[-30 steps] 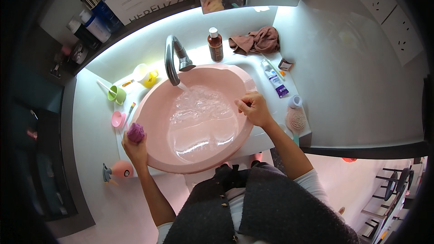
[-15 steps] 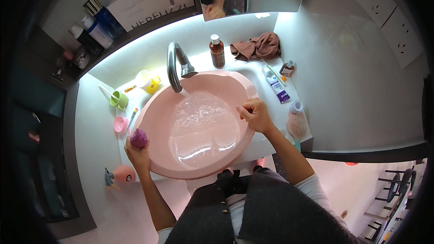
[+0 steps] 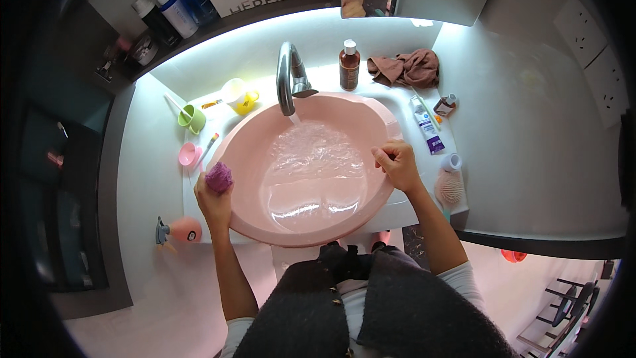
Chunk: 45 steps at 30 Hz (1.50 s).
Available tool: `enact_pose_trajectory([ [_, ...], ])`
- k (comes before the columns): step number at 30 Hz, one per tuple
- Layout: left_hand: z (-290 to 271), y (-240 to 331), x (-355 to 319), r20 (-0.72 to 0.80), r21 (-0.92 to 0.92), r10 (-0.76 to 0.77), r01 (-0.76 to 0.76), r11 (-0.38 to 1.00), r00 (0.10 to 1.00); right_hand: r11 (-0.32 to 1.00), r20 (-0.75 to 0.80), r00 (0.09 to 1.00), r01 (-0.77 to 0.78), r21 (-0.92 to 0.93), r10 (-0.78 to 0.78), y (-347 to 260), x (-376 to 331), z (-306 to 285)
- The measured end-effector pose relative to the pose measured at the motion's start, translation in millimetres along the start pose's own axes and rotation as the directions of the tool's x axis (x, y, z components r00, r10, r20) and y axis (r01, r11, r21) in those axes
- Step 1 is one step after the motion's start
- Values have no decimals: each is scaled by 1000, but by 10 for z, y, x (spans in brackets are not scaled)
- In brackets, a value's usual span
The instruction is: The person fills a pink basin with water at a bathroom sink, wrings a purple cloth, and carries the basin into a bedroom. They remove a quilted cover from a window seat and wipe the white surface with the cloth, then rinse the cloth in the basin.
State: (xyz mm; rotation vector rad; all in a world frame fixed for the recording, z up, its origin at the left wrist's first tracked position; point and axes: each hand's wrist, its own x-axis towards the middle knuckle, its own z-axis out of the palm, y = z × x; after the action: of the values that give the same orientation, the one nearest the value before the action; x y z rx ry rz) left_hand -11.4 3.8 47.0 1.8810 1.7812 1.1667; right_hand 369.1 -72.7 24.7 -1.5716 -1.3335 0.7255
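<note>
A purple scrubbing pad (image 3: 219, 176) is gripped in the fingers of the left hand (image 3: 213, 199) at the left rim of the pink basin (image 3: 255, 229), water is run from the faucet (image 3: 289, 79), and the right rim is clasped by the curled right hand (image 3: 397, 162).

body: dark charcoal woolly knit vest, small metal studs down the front | white sleeves — pushed up | forearms, hands bare — no rings visible
</note>
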Motion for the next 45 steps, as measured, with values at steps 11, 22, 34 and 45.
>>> enact_pose_trajectory([
  [11, -3, -25, 11, 9, 33, -66, 66, 997, 998, 1000, -10, 1000, -4, 4, 4, -13, 6, 2],
  [22, 5, -37, 3, -44, 158, 105, -97, 983, 993, 1000, -20, 1000, 16, -21, -17, 30, -4, -6],
  [34, -25, 25, -41, -66, 173, 68, -55, 983, 996, 998, -9, 999, 42, -51, -43, 35, -23, -3],
  [45, 5, -15, 2, -7, 119, 31, -30, 992, 999, 1000, 5, 1000, 3, 5, -3, -11, 13, -20],
])
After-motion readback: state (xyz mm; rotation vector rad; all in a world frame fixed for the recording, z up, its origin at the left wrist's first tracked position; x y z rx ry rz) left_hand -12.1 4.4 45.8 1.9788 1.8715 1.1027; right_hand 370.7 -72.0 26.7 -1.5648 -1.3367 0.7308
